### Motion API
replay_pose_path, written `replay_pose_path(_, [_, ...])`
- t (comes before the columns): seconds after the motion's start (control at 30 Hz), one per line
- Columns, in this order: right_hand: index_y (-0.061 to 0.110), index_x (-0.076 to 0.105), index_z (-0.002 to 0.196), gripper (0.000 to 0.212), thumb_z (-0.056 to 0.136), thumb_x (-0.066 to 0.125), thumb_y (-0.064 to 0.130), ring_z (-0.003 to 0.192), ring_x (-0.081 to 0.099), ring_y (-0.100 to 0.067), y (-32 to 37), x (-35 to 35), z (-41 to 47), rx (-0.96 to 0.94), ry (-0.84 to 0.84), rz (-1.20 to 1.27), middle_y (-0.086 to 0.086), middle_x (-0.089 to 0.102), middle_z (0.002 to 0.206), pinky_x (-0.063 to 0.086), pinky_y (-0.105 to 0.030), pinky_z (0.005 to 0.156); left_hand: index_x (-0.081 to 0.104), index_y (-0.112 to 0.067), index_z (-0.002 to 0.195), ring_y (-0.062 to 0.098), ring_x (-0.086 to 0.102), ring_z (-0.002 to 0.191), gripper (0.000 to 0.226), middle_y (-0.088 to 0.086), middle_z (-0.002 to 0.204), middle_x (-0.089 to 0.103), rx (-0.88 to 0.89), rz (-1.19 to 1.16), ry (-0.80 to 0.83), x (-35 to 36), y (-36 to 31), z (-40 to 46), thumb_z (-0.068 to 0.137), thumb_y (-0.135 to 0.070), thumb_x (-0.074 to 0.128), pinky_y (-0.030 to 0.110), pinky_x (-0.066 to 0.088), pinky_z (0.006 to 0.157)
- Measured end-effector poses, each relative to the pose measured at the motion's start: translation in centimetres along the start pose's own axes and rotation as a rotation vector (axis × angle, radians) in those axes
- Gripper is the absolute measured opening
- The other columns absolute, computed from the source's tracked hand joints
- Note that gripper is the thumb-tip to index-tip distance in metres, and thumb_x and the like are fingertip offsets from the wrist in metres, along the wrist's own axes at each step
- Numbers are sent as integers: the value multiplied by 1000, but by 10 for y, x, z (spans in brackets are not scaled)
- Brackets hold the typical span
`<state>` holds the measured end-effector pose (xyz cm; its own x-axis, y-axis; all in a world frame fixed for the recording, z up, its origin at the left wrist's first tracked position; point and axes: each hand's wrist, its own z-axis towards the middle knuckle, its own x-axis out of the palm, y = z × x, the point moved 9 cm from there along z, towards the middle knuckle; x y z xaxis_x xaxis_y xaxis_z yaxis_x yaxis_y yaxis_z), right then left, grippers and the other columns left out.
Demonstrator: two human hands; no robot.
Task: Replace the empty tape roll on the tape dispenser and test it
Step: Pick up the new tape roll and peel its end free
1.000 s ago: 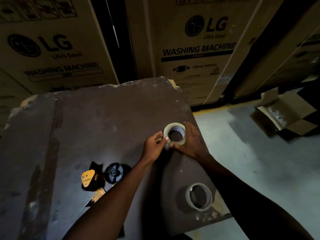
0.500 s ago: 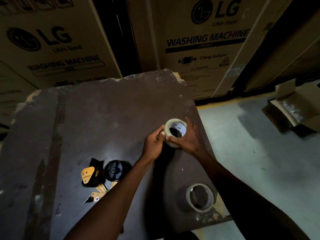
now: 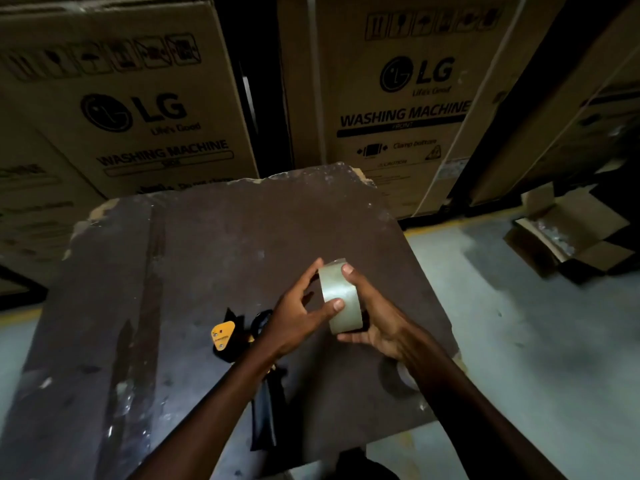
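A full roll of clear tape [image 3: 337, 296] is held on edge above the dark table [image 3: 207, 244], its outer band facing me. My right hand [image 3: 375, 318] cups it from the right and below, thumb on its top rim. My left hand [image 3: 296, 311] pinches its left side, thumb pressed on the band. The black tape dispenser [image 3: 228, 336] with an orange plate lies on the table under my left wrist, its handle [image 3: 265, 417] pointing toward me. The empty roll [image 3: 405, 375] lies flat near the table's right edge, mostly hidden by my right forearm.
Large cardboard washing-machine boxes [image 3: 398, 98] stand just behind the table. An open small carton [image 3: 568, 233] sits on the grey floor [image 3: 502, 341] to the right. The table's right and near edges are chipped.
The full roll was lifted off the table, turned onto its edge and brought nearer to me. Both hands shifted their hold around it; my view tilted down.
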<state>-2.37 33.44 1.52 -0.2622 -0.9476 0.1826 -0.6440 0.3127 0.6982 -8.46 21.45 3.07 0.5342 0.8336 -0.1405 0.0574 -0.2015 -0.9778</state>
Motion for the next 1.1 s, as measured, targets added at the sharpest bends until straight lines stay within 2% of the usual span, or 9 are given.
replay_pose_path(0.07, [30, 68, 122, 67, 73, 59, 75, 95, 70, -26, -10, 17, -17, 12, 30, 19, -10, 74, 111, 59, -39, 71, 34, -34, 148, -1, 48, 132, 92, -9, 147, 49, -11, -51, 6, -7, -6, -18, 70, -57, 75, 31, 43, 111])
replay_pose_path(0.17, [27, 72, 117, 64, 78, 55, 75, 88, 71, -23, -24, 43, -33, 14, 62, 36, -7, 76, 99, 58, -40, 71, 38, -30, 148, 7, 53, 129, 87, -6, 141, 56, -12, -134, 11, -22, -7, -42, 72, -53, 74, 37, 48, 107])
replay_pose_path(0.23, [26, 70, 120, 66, 77, 57, 75, 87, 72, -23, -32, 54, -42, 4, 106, 25, -9, 75, 101, 59, -40, 71, 42, -30, 145, 13, 60, 123, 77, -4, 135, 60, -21, -204, 12, -30, -8, -56, 76, -44, 74, 36, 55, 95])
replay_pose_path(0.3, [25, 64, 127, 69, 76, 61, 72, 88, 72, -28, -38, 61, -51, 0, 173, 9, -15, 73, 108, 60, -39, 69, 43, -26, 144, 14, 64, 114, 74, -1, 132, 62, -40, -285, 16, -33, -13, -70, 77, -36, 72, 27, 57, 78])
replay_pose_path(0.37, [26, 57, 132, 70, 77, 64, 69, 89, 71, -34, -41, 64, -60, -10, 229, -26, -19, 72, 113, 61, -39, 67, 44, -25, 144, 16, 65, 112, 80, 1, 130, 63, -38, -321, 11, -35, -19, -83, 71, -41, 75, 23, 55, 71])
replay_pose_path(0.53, [33, 60, 128, 62, 73, 69, 61, 95, 70, -39, -28, 71, -69, -99, 290, -77, -19, 68, 121, 59, -40, 63, 47, -38, 138, 17, 62, 118, 75, -3, 132, 62, -17, -288, -38, -45, -35, -99, 69, -47, 73, 25, 54, 74])
replay_pose_path(0.67, [40, 58, 129, 53, 78, 71, 50, 102, 69, -40, -15, 68, -76, -164, 356, -111, -18, 66, 125, 58, -43, 67, 38, -31, 148, 11, 64, 113, 77, -5, 134, 59, -10, -283, -90, -35, -44, -105, 78, -41, 69, 25, 54, 76])
replay_pose_path(0.9, [44, 50, 135, 58, 81, 70, 36, 115, 63, -46, -12, 48, -85, -198, 417, -100, -11, 69, 123, 55, -50, 78, 37, -29, 148, 14, 65, 113, 89, -4, 133, 61, -55, -310, -113, -12, -44, -104, 68, -48, 71, 29, 56, 78])
replay_pose_path(1.1, [46, 46, 138, 65, 80, 72, 33, 110, 67, -36, -9, 40, -87, -207, 462, -138, -7, 71, 122, 55, -49, 79, 46, -27, 139, 12, 66, 108, 75, -1, 122, 64, -56, -287, -144, -2, -48, -104, 70, -43, 73, 27, 56, 76])
